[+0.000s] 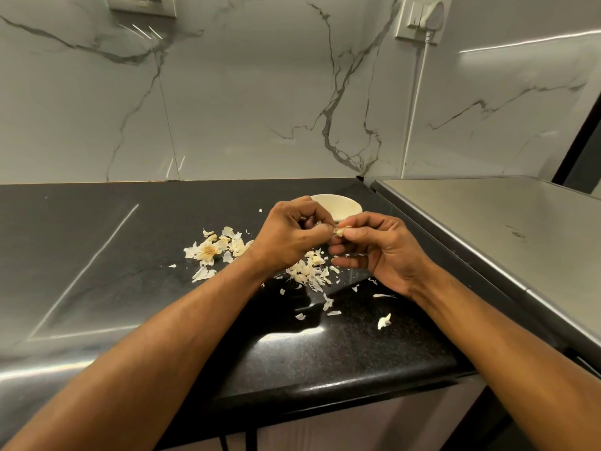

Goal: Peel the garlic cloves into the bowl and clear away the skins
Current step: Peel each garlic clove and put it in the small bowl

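- 2 hands: left hand [289,236] and right hand [383,252], meeting just in front of the bowl.
- 1 bowl [344,206], cream-coloured.
- 1 garlic clove [340,231], pinched between both hands, in front of the bowl.
- 1 garlic root base [208,251], left of the bowl.
- Garlic skins [309,271]: too many scraps to count, scattered in front and left of the bowl.
- 2 wall sockets [422,17] above the bowl; 1 has a plug.

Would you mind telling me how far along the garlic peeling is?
Several cloves look already peeled, judging by the papery white skins littering the black granite counter. Both the left hand and right hand pinch a small garlic clove before the cream bowl. Clearing skins remains.
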The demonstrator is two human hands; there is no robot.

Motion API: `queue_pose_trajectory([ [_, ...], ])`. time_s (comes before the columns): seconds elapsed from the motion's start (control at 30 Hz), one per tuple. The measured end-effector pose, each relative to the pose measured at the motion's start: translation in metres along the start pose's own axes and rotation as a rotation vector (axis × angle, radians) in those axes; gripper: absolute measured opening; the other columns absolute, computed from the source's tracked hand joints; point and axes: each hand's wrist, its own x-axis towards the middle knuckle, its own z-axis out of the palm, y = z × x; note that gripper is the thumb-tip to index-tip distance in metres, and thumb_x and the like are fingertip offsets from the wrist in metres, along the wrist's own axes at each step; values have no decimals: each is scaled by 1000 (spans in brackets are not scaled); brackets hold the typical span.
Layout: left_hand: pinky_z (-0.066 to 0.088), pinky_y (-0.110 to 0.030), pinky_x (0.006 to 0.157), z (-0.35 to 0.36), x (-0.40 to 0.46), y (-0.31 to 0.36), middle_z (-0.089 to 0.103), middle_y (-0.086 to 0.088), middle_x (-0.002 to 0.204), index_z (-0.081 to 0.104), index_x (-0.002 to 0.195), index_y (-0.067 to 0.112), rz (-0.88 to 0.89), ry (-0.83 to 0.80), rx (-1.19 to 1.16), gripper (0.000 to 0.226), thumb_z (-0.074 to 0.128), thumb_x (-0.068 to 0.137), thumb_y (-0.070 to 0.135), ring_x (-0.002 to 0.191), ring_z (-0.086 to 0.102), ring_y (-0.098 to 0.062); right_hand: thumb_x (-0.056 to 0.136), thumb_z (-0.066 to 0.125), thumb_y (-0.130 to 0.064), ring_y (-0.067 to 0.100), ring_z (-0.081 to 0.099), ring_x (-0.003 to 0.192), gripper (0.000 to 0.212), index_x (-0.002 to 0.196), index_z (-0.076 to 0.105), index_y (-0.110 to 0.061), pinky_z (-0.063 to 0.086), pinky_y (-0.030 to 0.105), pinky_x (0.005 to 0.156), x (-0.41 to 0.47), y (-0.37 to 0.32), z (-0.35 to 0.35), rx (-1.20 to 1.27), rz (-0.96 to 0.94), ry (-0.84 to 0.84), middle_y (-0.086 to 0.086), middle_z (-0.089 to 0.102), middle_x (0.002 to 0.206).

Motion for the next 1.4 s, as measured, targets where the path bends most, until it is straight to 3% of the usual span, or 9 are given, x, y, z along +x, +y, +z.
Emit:
queue_pose_trajectory([
  [0.3,38,-19,54,0,1,-3,52,8,70,71,76,9,48,41,152,9,67,77,16,56,41,-4,84,59,4,17,59,60,14,83,61,-9,61,40,60,0,-2,2,-22,19,36,11,62,71],
  [0.43,39,-17,57,-9,1,-8,58,2,78,70,74,15,10,7,204,11,68,80,6,58,45,-3,88,55,7,16,57,58,18,80,60,-9,60,38,57,0,-3,3,-27,33,49,11,61,69],
  [0.53,43,-20,62,-9,-1,-8,59,10,81,71,74,16,3,-30,247,8,70,82,12,63,51,-3,87,57,5,16,58,57,16,78,63,-7,60,36,56,0,-2,3,-44,42,59,12,61,69],
  [0.67,50,-31,65,-6,-1,-7,60,13,83,73,81,18,57,-64,249,13,65,78,29,70,58,-11,86,59,2,16,59,56,12,80,65,-6,60,35,54,0,-2,3,-46,56,82,12,63,68],
  [0.77,51,-28,63,-3,-1,-7,63,8,85,74,94,19,137,-72,241,20,68,80,32,71,60,-13,87,57,4,17,58,54,11,82,64,-4,58,32,50,0,-2,3,-52,57,85,12,63,66],
  [0.9,50,-29,61,-2,1,-7,64,11,82,75,89,16,184,-25,256,16,69,81,28,67,60,-16,81,63,0,17,60,54,3,82,63,-2,58,31,50,1,-1,3,-52,58,81,13,65,67],
  [1.07,46,-26,56,-2,1,-6,61,13,75,69,82,13,198,15,276,9,69,83,22,59,53,-9,74,68,-9,20,67,65,21,93,66,0,59,30,56,2,1,0,-29,31,39,15,69,78],
  [1.2,51,-37,55,-1,0,-3,64,1,69,68,82,9,124,8,187,8,67,88,14,58,57,-19,72,72,-4,23,70,68,20,91,70,0,61,31,60,2,3,0,-36,-57,60,17,71,81],
  [1.4,36,-18,41,3,-3,6,55,2,57,62,82,1,-142,-75,-178,11,59,93,3,42,44,-10,76,69,-7,23,70,66,25,95,68,8,60,30,62,0,3,-2,-57,-134,45,20,71,80],
])
